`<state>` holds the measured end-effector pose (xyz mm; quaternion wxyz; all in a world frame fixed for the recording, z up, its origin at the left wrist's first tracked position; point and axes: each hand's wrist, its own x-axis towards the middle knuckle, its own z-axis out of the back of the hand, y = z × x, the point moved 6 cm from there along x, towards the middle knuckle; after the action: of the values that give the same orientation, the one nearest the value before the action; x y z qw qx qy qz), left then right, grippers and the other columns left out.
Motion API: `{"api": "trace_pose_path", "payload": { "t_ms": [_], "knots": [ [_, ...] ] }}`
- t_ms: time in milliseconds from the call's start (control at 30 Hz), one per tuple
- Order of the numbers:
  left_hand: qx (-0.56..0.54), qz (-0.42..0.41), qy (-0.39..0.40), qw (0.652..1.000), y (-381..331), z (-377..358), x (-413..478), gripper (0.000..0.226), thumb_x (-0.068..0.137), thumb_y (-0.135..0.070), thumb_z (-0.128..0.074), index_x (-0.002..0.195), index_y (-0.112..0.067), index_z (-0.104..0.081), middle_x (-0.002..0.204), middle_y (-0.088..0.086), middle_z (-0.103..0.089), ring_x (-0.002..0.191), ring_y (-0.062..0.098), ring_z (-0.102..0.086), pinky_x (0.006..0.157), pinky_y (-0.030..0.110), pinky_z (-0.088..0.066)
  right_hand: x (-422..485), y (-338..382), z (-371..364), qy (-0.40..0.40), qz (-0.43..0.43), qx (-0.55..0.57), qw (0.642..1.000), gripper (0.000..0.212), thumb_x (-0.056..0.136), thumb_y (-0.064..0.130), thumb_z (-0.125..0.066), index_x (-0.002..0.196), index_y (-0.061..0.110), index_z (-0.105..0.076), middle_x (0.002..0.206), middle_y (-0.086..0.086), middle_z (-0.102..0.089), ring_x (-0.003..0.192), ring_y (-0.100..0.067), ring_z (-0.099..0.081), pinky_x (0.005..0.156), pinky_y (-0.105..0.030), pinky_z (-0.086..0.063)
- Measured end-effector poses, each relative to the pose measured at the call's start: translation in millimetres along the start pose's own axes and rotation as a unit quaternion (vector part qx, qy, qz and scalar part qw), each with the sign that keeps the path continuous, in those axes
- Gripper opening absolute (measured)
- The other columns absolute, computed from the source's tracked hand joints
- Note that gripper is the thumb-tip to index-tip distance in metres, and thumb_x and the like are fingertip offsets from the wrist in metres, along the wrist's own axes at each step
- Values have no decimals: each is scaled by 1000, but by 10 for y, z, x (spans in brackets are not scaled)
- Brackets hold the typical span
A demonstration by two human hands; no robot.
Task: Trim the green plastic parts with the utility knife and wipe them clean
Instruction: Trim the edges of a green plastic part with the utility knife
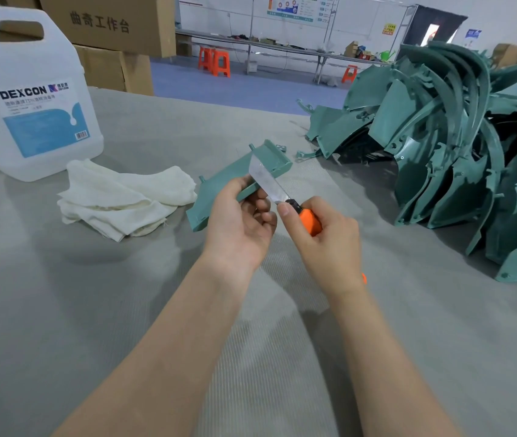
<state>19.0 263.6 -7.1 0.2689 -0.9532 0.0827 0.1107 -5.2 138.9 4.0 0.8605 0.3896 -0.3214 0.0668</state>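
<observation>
While the left hand (238, 225) grips a green part (235, 184), the right hand (329, 238) holds the utility knife (285, 197) against its edge.

Right hand (329, 244) hides most utility knife handle (309, 220).

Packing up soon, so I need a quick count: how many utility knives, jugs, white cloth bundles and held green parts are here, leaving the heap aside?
Utility knife: 1
Jug: 1
White cloth bundle: 1
Green part, held: 1
Total: 4
</observation>
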Motion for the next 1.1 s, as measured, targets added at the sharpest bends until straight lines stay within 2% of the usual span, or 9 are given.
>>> {"api": "trace_pose_path", "payload": {
  "t_ms": [133,300,400,600,667,800,967,1100],
  "knots": [
    [-2,5,0,1000,3,-3,-8,11,90,-17,-52,83,-8,-55,58,-2,-43,50,8,-36,44,19,-29,-8,15,-12,-4,-6,-4,1000,46,86,56,-60,64,19,-45,43,6,-32,46,-15,-35,48,-31,-33],
    [16,11,-16,1000,24,22,-18,15,91,-19,-51,77,-13,-52,53,-2,-46,47,8,-36,42,17,-28,19,-106,125,-66,-65,29,995,51,86,59,-55,64,15,-42,44,6,-31,46,-12,-32,50,-28,-28],
    [15,10,-17,1000,30,16,-21,15,91,-19,-51,78,-13,-52,52,-2,-46,47,8,-36,42,17,-28,24,-96,152,-76,-64,25,995,50,88,55,-56,61,18,-37,45,7,-29,47,-11,-32,49,-24,-26],
    [4,2,-16,1000,8,18,-12,16,91,-18,-50,77,-11,-53,52,-2,-44,47,8,-35,41,18,-30,-1,40,60,-16,6,43,999,51,83,61,-54,67,13,-50,47,6,-33,45,-13,-34,46,-23,-30],
    [-1,7,-11,1000,15,15,1,15,91,-17,-51,77,-10,-52,54,-2,-41,49,8,-34,43,18,-28,-4,56,23,2,13,35,999,51,83,60,-55,67,11,-51,48,5,-35,46,-13,-34,47,-28,-33],
    [1,4,-10,1000,16,8,2,15,90,-16,-51,77,-9,-52,56,-2,-41,50,8,-33,43,18,-28,-2,24,8,13,2,22,1000,48,86,55,-60,67,12,-51,47,5,-34,47,-14,-34,49,-32,-35],
    [15,-3,-24,1000,8,8,-24,18,91,-18,-52,75,-11,-53,51,-3,-45,45,7,-36,39,17,-29,-2,2,28,1,-23,18,1000,50,83,61,-57,62,17,-45,43,6,-30,46,-13,-34,49,-28,-30],
    [24,-20,-27,999,-27,10,-41,16,91,-18,-53,76,-13,-53,50,-3,-46,43,7,-37,40,16,-30,9,-63,58,-26,-59,30,997,53,85,60,-56,62,16,-41,45,8,-36,46,-13,-33,48,-29,-29]
  ]
}}
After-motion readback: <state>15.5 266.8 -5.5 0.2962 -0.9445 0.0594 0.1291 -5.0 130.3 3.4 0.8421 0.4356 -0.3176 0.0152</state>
